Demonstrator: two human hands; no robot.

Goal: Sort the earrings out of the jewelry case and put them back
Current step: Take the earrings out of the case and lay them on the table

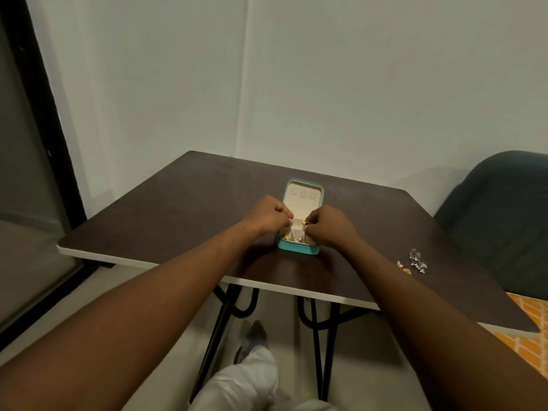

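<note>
Jewelry case [298, 250] is open mid-table. Right hand [329, 226] pinches a small gold earring [306, 223] just over its tray; left hand [271, 216] is curled at the case's 9 o'clock side, can't tell if it holds anything. Silver earrings [417, 260] lie at the case's 4 o'clock. Earrings look light, tiny and snag-prone: fingertip-pinch the body, not the hook.

Bare forearms [154, 280], pale grey trousers [246, 381], mottled shoe [255, 336]

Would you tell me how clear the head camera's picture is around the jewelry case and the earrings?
Head view: dim, flat light, no glare; wide-angle stretch slants the door frame; the jewelry case is fairly sharp, its contents too small to read; the earrings at right look soft; the chair is smeared.
</note>
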